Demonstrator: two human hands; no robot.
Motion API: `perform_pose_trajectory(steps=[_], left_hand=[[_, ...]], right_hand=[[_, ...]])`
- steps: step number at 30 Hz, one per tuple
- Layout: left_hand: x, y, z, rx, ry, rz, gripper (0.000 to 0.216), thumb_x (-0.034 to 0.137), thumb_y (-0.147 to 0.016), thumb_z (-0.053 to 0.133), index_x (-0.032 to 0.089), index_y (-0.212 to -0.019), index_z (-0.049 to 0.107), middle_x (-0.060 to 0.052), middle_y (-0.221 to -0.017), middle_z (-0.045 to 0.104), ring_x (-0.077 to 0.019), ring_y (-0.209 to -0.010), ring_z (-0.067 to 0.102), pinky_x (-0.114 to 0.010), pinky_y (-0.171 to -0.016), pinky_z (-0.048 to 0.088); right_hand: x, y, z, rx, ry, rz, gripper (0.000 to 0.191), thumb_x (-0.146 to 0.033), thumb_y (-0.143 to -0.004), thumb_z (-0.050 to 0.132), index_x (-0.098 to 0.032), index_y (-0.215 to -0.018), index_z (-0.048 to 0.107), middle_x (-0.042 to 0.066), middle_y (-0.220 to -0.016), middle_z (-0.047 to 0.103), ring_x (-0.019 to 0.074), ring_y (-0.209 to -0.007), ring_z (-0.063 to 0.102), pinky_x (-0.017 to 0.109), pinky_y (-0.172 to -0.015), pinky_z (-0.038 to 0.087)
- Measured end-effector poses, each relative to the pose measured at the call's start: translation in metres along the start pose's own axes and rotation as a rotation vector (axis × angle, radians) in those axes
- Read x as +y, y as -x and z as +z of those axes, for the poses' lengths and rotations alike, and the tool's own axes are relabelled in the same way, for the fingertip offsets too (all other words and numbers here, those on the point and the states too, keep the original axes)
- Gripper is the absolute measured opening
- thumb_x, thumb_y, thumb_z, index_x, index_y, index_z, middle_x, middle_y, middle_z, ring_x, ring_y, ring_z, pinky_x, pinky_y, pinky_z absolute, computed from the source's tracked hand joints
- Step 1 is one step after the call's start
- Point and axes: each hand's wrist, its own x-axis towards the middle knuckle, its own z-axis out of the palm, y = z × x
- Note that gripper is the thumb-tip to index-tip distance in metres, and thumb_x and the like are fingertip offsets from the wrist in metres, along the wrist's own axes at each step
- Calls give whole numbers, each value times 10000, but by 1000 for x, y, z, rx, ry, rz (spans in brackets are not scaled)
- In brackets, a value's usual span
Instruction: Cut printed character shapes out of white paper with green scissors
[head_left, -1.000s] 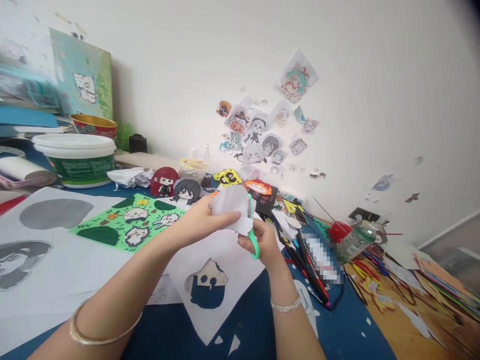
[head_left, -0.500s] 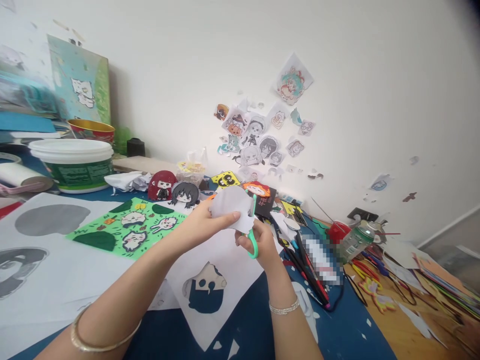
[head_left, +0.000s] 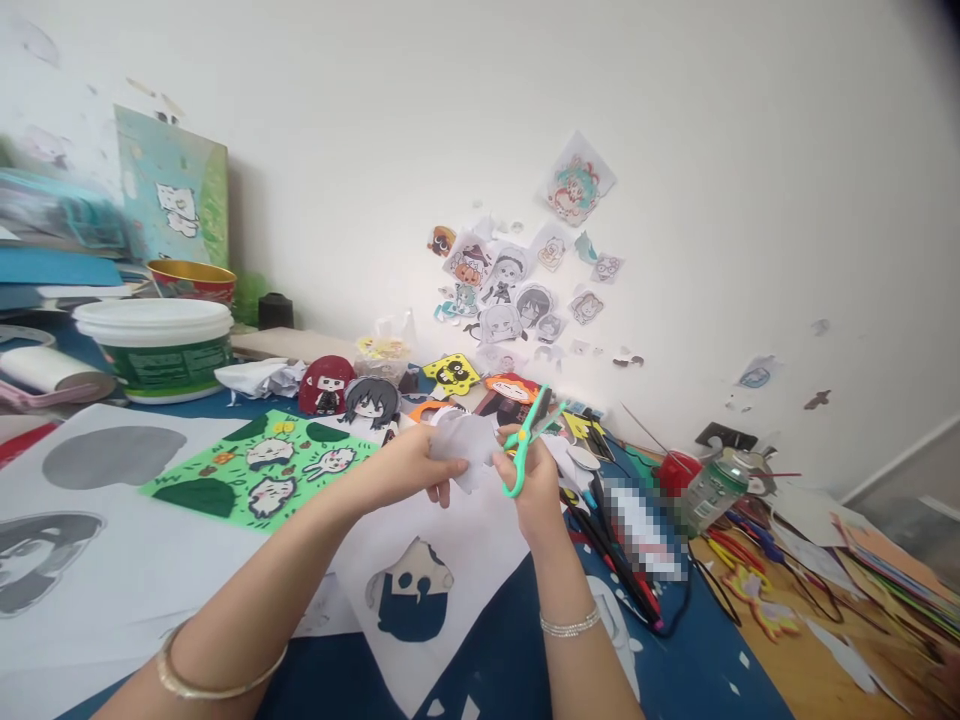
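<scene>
My left hand point(head_left: 416, 460) pinches a grey paper cutout point(head_left: 463, 445) between thumb and fingers, held above the table. Close beside it, my right hand point(head_left: 534, 482) grips green scissors point(head_left: 523, 445) by the handles. Their blades point up and away, slightly parted and clear of the paper. Under my hands lies a white sheet point(head_left: 480, 560) with a shaped hole, through which the blue surface shows. A green sheet point(head_left: 300, 430) with white animal drawings lies left of my left hand.
A white-lidded tub point(head_left: 157, 345) stands at the left. Paper characters point(head_left: 373, 400) lean behind my hands. Pens point(head_left: 622, 550), a glass jar point(head_left: 712, 490) and a red cup point(head_left: 677, 470) are at the right. Stickers point(head_left: 510, 270) cover part of the wall.
The scissors have come away from the paper and turned, now right of it with blades upward. The paper has tilted and moved lower in my left hand. The view has shifted slightly.
</scene>
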Motion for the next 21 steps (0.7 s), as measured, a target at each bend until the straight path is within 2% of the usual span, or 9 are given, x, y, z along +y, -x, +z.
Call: perform_pose_trajectory(steps=[4, 7, 11, 15, 18, 21], left_hand=[[-1, -2, -1, 104, -35, 18, 170, 336, -663, 572, 176, -716, 580, 8, -495, 597, -162, -516, 568, -256, -530, 426], [1, -4, -4, 208, 5, 51, 212, 342, -660, 574, 167, -780, 581, 43, -455, 523, -131, -468, 511, -242, -508, 399], [-2, -7, -7, 272, 17, 86, 246, 378, -687, 547, 151, -774, 582, 55, -442, 465, -105, -438, 443, -230, -478, 370], [-8, -11, -6, 243, 28, 96, 272, 405, -681, 544, 148, -757, 588, 26, -502, 516, -126, -493, 495, -238, -479, 395], [-13, -15, -1, 195, 67, 104, 280, 406, -660, 564, 153, -779, 582, -4, -613, 583, -155, -573, 556, -256, -509, 441], [-18, -18, -1, 213, 53, 68, 260, 409, -651, 571, 166, -742, 558, -7, -614, 597, -181, -568, 592, -284, -536, 468]], right_hand=[[2, -1, 1, 20, 2, 36, 275, -249, -687, 621, -185, -937, 524, 27, -842, 554, 165, -786, 541, 295, -718, 450], [1, -2, 4, 32, -46, 53, 332, -249, -697, 611, -181, -1007, 514, 51, -935, 586, 186, -854, 562, 325, -768, 458], [2, -3, 6, 27, -46, 81, 342, -246, -707, 610, -181, -1031, 523, 64, -997, 605, 198, -908, 571, 334, -805, 455], [7, -4, 8, 64, -5, 104, 327, -262, -693, 624, -170, -994, 537, 53, -902, 617, 192, -845, 583, 320, -770, 466], [11, -5, 11, 27, -13, 101, 354, -261, -683, 628, -170, -1010, 528, 57, -914, 608, 193, -859, 579, 314, -779, 459], [14, -6, 11, 42, 30, 106, 324, -259, -668, 630, -165, -961, 529, 46, -827, 598, 192, -794, 579, 312, -726, 465]])
